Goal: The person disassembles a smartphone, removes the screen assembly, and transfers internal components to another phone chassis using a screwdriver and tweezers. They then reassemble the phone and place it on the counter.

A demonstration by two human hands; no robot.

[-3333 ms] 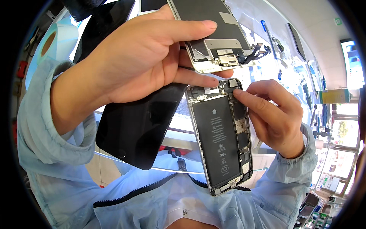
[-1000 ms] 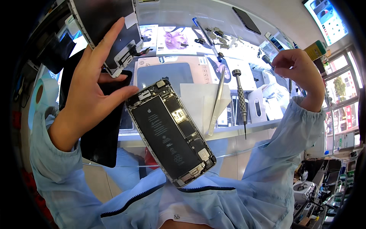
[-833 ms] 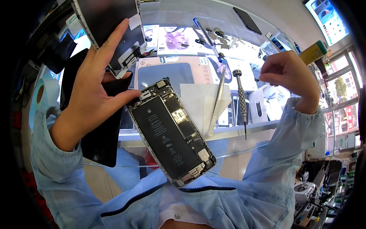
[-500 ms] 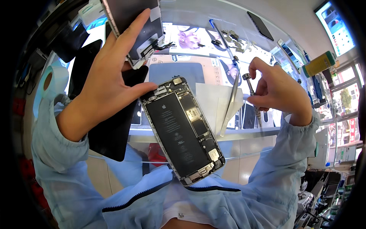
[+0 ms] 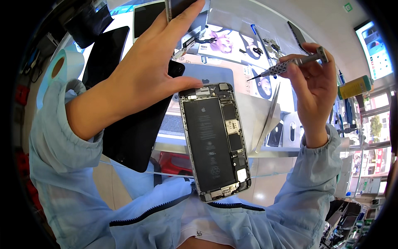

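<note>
Two hands work: left hand (image 5: 141, 83) clamps the opened phone (image 5: 213, 139) beside tweezers (image 5: 268, 118), right hand (image 5: 311, 79) grips a screwdriver (image 5: 288, 64).

The opened silver-framed phone body (image 5: 215, 141) shows a flat black battery with small white markings, dark circuit parts beside it and a few pale square patches. The slim metal screwdriver (image 5: 290, 64) is silver-grey with a dotted, knurled grip pattern. Both long loose sleeves (image 5: 66, 166) are pale blue, edged by a dark navy zip. The flat glossy slab (image 5: 137, 124) is plain black. The hollow roll of tape (image 5: 62, 70) is light blue with a tan core. The small capped bottle (image 5: 352, 88) is yellow with a green top.
</note>
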